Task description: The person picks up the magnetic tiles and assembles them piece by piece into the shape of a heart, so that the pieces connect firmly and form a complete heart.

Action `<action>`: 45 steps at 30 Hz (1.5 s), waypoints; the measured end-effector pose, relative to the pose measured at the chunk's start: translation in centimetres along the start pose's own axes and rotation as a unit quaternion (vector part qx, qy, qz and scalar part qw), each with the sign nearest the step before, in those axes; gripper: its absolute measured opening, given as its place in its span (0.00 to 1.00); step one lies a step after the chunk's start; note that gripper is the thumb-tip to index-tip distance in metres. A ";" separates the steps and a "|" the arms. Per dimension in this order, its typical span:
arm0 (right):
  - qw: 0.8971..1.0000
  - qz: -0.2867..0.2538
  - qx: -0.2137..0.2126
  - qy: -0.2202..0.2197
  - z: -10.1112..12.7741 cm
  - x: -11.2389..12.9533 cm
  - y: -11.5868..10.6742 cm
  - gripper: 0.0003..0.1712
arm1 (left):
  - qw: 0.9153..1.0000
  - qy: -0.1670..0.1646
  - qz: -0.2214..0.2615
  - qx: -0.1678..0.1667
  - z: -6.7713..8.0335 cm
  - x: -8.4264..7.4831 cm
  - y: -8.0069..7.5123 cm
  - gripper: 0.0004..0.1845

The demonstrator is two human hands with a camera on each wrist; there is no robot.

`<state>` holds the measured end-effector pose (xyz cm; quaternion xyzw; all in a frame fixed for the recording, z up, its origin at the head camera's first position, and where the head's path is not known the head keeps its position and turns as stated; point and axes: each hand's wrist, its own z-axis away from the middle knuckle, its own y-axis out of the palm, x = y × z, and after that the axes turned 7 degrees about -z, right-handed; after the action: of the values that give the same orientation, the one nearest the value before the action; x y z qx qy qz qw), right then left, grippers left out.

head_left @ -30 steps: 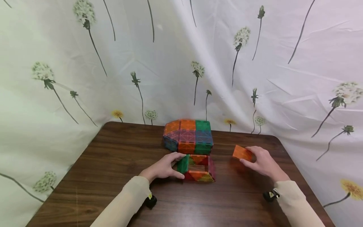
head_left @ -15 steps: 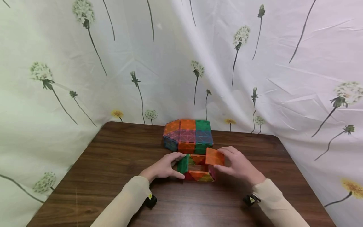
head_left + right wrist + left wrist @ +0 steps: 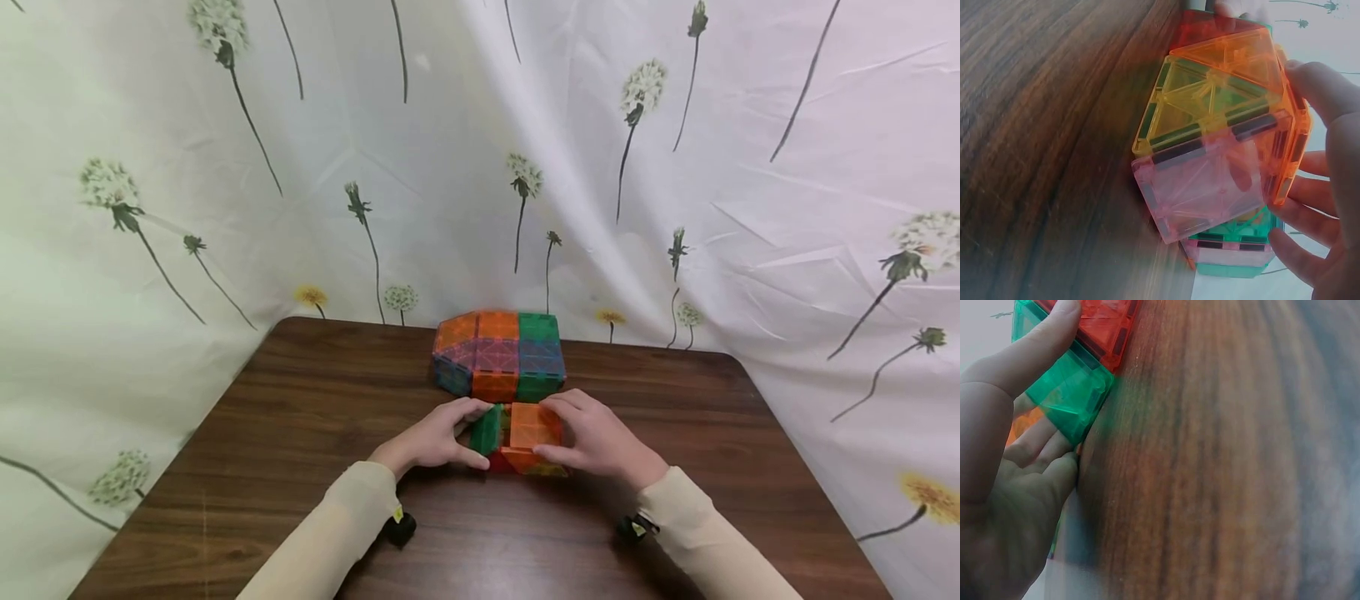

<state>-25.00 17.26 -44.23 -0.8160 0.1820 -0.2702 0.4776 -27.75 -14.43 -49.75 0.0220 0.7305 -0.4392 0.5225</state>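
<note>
A small box-like frame of translucent magnetic tiles stands on the table, with a green tile (image 3: pixel 486 429) at its left end. My left hand (image 3: pixel 431 437) grips that end, thumb on the near side and fingers behind, as the left wrist view shows. An orange square tile (image 3: pixel 534 425) lies over the right part of the frame's open top, and my right hand (image 3: pixel 600 440) holds it between thumb and fingers. In the right wrist view, a pink tile (image 3: pixel 1200 190) forms the leaning right end, next to a yellow triangle tile (image 3: pixel 1191 112) and an orange triangle tile (image 3: pixel 1241 56).
Just behind the frame sits a larger closed block of orange, purple, blue and green tiles (image 3: pixel 497 356). The brown wooden table (image 3: pixel 315 392) ends at a white curtain with dandelion prints (image 3: pixel 450 167).
My right hand has brought the orange square tile leftward from the right side of the table onto the top of the frame. The left hand keeps its place at the green end.
</note>
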 end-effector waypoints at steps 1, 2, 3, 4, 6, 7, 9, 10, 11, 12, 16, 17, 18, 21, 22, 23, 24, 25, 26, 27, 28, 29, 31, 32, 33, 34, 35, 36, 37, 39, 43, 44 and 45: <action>1.000 0.001 0.001 0.000 -0.1 0.0 0.1 0.38 | 1.000 -0.001 0.000 -0.001 0.0 0.0 0.0 0.44; 1.000 0.001 0.003 0.001 -0.2 0.0 0.1 0.38 | 1.000 -0.001 0.001 -0.002 -0.1 0.0 -0.1 0.44; 1.000 0.002 0.005 0.000 -0.4 0.0 0.2 0.38 | 1.000 -0.003 0.003 -0.002 -0.1 0.0 -0.1 0.44; 1.000 0.002 0.006 0.000 -0.5 0.0 0.3 0.38 | 1.000 -0.002 0.004 -0.002 -0.2 -0.1 -0.1 0.44; 1.000 0.005 0.011 0.005 -0.6 0.0 0.5 0.38 | 1.000 0.001 0.004 -0.005 -0.3 -0.1 -0.1 0.44; 1.000 0.005 0.014 0.011 -0.7 0.0 0.6 0.39 | 1.000 0.001 0.003 -0.004 -0.4 -0.1 -0.1 0.44; 0.999 -0.006 0.022 0.031 -0.6 0.0 0.6 0.41 | 1.000 0.002 0.001 -0.006 -0.5 -0.1 -0.1 0.44; 0.998 -0.019 0.029 0.048 -0.4 0.0 0.6 0.43 | 1.000 0.000 0.000 -0.007 -0.5 -0.1 -0.1 0.44; 0.997 -0.035 0.037 0.066 -0.2 -0.1 0.6 0.45 | 1.000 -0.003 -0.001 -0.008 -0.5 -0.1 0.0 0.44; 0.994 -0.054 0.045 0.083 0.0 -0.2 0.6 0.47 | 1.000 -0.005 0.000 -0.009 -0.4 -0.2 0.0 0.45; 0.982 -0.113 0.076 0.131 1.5 -1.2 0.5 0.55 | 1.000 -0.013 -0.001 -0.009 -0.1 -0.3 0.2 0.46; 0.981 -0.121 0.082 0.131 1.9 -1.4 0.6 0.56 | 1.000 -0.010 -0.002 -0.008 0.0 -0.4 0.3 0.46; 0.979 -0.128 0.088 0.129 2.2 -1.7 0.6 0.56 | 1.000 -0.008 -0.001 -0.007 0.1 -0.4 0.3 0.47; 0.978 -0.146 0.098 0.112 2.9 -2.1 0.9 0.55 | 1.000 -0.001 -0.006 -0.004 0.3 -0.7 0.4 0.47; 0.978 -0.150 0.098 0.106 3.0 -2.2 0.9 0.55 | 1.000 0.000 -0.008 -0.003 0.4 -0.8 0.4 0.47; 0.978 -0.154 0.097 0.100 3.0 -2.2 1.0 0.56 | 1.000 0.002 -0.012 -0.002 0.4 -0.9 0.4 0.47; 0.979 -0.154 0.094 0.094 3.0 -2.2 1.0 0.56 | 1.000 0.001 -0.016 -0.002 0.3 -1.1 0.4 0.47; 0.980 -0.154 0.090 0.090 2.9 -2.1 0.9 0.56 | 1.000 0.002 -0.023 -0.002 0.3 -1.2 0.4 0.47; 0.980 -0.154 0.087 0.087 2.8 -2.1 0.9 0.55 | 1.000 0.003 -0.030 -0.003 0.2 -1.2 0.4 0.47; 0.981 -0.153 0.085 0.085 2.7 -2.1 0.8 0.55 | 0.999 0.004 -0.036 -0.003 0.2 -1.3 0.4 0.47; 0.981 -0.151 0.083 0.085 2.7 -2.0 0.8 0.55 | 0.999 0.005 -0.042 -0.003 0.1 -1.3 0.3 0.47; 0.982 -0.149 0.083 0.085 2.6 -2.0 0.7 0.55 | 0.999 0.005 -0.048 -0.004 0.0 -1.4 0.3 0.47; 0.980 -0.150 0.088 0.092 2.5 -1.9 0.7 0.54 | 0.998 0.002 -0.055 -0.004 0.0 -1.5 0.3 0.47; 0.980 -0.150 0.092 0.096 2.6 -1.9 0.7 0.54 | 0.998 0.000 -0.057 -0.005 0.0 -1.5 0.2 0.47; 0.979 -0.149 0.096 0.100 2.6 -1.9 0.7 0.55 | 0.998 -0.003 -0.058 -0.005 0.0 -1.6 0.3 0.47; 0.978 -0.147 0.100 0.105 2.7 -2.0 0.7 0.56 | 0.998 -0.006 -0.058 -0.005 0.0 -1.6 0.3 0.47; 0.978 -0.145 0.104 0.109 2.7 -2.0 0.8 0.56 | 0.998 -0.008 -0.057 -0.005 0.0 -1.7 0.3 0.47; 0.977 -0.145 0.108 0.114 2.8 -2.1 0.8 0.57 | 0.998 -0.009 -0.055 -0.005 0.1 -1.7 0.4 0.47; 0.976 -0.142 0.112 0.117 2.9 -2.1 0.9 0.57 | 0.998 -0.010 -0.055 -0.004 0.1 -1.8 0.4 0.47; 0.975 -0.140 0.118 0.123 3.0 -2.3 0.9 0.57 | 0.998 -0.009 -0.054 -0.003 0.1 -2.0 0.6 0.48; 0.974 -0.145 0.115 0.128 3.2 -2.3 1.0 0.54 | 0.998 0.002 -0.057 -0.006 0.1 -2.2 0.7 0.48; 0.974 -0.147 0.111 0.135 3.2 -2.2 1.0 0.54 | 0.999 0.006 -0.052 -0.010 0.1 -2.2 0.7 0.48; 0.973 -0.146 0.106 0.144 3.3 -2.2 1.0 0.55 | 0.999 0.010 -0.046 -0.014 0.2 -2.2 0.8 0.48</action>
<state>-24.73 20.21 -47.00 -0.7311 0.0985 -0.4695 0.4851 -26.23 -13.10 -48.50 -0.0144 0.7421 -0.4526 0.4942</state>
